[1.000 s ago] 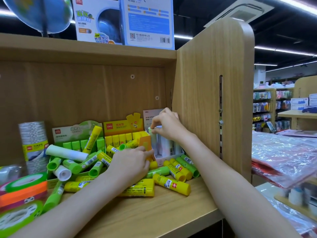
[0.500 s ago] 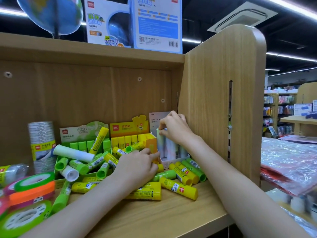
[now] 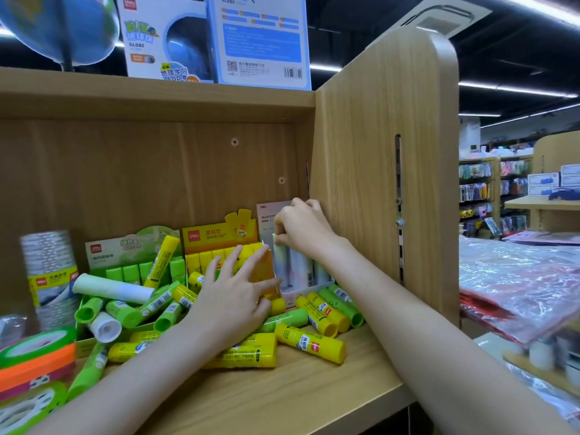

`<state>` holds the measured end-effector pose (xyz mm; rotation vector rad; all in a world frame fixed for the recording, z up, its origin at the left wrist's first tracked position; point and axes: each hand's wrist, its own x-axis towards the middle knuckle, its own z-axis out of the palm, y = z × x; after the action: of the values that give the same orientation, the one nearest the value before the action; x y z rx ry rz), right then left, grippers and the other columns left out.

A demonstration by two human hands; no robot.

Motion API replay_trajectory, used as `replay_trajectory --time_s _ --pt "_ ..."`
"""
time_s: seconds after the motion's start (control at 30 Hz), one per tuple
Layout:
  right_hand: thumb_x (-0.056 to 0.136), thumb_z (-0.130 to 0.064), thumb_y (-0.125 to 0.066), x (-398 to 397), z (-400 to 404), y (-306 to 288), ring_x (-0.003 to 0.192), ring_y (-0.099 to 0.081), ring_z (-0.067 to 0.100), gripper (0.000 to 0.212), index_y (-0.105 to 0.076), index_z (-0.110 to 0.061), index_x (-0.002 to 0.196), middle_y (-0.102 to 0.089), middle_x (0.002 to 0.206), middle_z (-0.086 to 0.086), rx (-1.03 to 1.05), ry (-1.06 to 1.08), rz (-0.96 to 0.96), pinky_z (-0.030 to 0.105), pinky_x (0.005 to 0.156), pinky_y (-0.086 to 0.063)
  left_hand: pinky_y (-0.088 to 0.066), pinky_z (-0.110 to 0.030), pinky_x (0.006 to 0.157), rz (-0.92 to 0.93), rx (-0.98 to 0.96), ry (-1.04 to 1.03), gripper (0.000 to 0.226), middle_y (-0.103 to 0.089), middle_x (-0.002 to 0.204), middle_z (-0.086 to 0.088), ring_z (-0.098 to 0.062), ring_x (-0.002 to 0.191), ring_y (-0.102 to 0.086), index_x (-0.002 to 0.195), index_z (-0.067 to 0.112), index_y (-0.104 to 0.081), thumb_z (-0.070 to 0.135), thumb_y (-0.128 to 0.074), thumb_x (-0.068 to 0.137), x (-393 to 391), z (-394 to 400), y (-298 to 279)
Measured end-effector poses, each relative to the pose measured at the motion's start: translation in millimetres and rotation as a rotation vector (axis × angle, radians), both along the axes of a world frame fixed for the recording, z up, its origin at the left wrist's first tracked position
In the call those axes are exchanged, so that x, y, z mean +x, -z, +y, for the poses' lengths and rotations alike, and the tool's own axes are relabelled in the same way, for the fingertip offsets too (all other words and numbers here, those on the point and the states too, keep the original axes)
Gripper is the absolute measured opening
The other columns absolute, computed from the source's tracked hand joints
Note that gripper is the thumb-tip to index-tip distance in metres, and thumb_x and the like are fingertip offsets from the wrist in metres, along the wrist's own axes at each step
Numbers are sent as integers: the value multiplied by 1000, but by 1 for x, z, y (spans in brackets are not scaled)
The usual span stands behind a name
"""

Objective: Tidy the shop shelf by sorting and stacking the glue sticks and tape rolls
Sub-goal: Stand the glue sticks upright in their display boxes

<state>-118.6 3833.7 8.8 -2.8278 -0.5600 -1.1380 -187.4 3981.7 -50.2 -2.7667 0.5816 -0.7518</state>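
Note:
Yellow and green glue sticks lie jumbled on the wooden shelf [image 3: 314, 400]; one yellow glue stick [image 3: 309, 343] lies nearest the front. My left hand [image 3: 233, 293] hovers over the pile with fingers spread toward the yellow display box [image 3: 219, 243], holding nothing. My right hand [image 3: 303, 229] pinches the top of a pale glue stick [image 3: 280, 262] standing upright in the white display box [image 3: 309, 288] at the shelf's right corner. A green display box [image 3: 125, 249] stands left of the yellow one. Coloured tape rolls [image 3: 36, 359] are stacked at the far left.
A wrapped stack of clear tape rolls [image 3: 50, 271] stands at the back left. The wooden side panel [image 3: 386, 171] closes the shelf on the right. Globe boxes [image 3: 213, 39] sit on the shelf above. Plastic-wrapped goods [image 3: 518, 284] lie to the right.
My left hand has lifted off the pile and its fingers have spread open. My right hand stays on the pale stick in the white box. The camera has shifted slightly.

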Motion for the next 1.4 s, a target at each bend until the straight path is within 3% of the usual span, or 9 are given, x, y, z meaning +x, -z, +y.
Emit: replay_trajectory --time_s 0.1,0.23,0.43,0.63,0.73,0.9,1.07,1.3,1.4 --pt "88 -19 -55 0 0 3 114 -44 25 17 -65 -12 100 -63 106 10 -72 19 -54 40 103 -23 -14 -42 113 65 -65 -10 93 15 155 13 -21 144 -9 136 53 -32 50 15 55 0 0 0" --pt "88 -20 -58 -2 -2 10 119 -37 23 14 -57 -15 101 -60 110 4 38 -129 87 43 102 -24 -29 -39 107 48 -38 -21 89 12 155 14 -20 142 -13 135 51 -36 50 12 59 -2 0 -1" --pt "81 -22 -68 4 -6 13 107 -43 23 17 -51 -19 82 -62 98 6 261 -158 108 36 90 -32 -34 -38 104 83 -68 -32 43 13 155 15 -20 142 -11 136 49 -34 41 -25 95 -2 -5 -1" --pt "73 -14 -76 3 -11 4 93 -53 18 24 -53 -21 70 -66 90 7 523 -277 126 27 75 -42 -36 -40 101 97 -74 -32 41 10 155 15 -22 141 -13 135 48 -36 37 -33 95 -1 -5 0" --pt "70 -13 -78 -1 -10 3 91 -62 21 24 -55 -20 67 -66 82 2 485 -274 180 38 83 -51 -37 -40 100 80 -81 -31 41 8 155 15 -23 141 -14 135 47 -37 36 -34 95 0 -4 1" --pt "70 -21 -79 -2 -6 4 91 -63 20 21 -57 -21 69 -60 75 -6 354 -220 198 40 90 -45 -40 -39 98 72 -97 -30 42 7 155 16 -24 140 -16 134 48 -38 35 -35 95 0 -5 1" --pt "74 -27 -75 -2 -6 6 97 -58 17 18 -58 -22 74 -66 89 -4 293 -179 146 32 86 -33 -42 -39 97 64 -103 -27 42 7 155 17 -25 139 -17 134 48 -39 34 -35 95 0 -5 1" --pt "84 -32 -65 -4 0 6 106 -50 23 19 -62 -15 92 -64 99 5 31 -16 -27 38 96 -28 -42 -39 97 56 -93 -23 43 9 155 17 -24 140 -16 135 48 -38 34 -34 95 0 -4 2" --pt "82 -28 -66 -3 -1 5 114 -45 23 23 -60 -14 100 -62 106 6 -22 -30 41 41 100 -27 -42 -39 96 56 -95 -21 42 9 155 16 -23 140 -16 135 48 -38 34 -34 95 0 -4 2"
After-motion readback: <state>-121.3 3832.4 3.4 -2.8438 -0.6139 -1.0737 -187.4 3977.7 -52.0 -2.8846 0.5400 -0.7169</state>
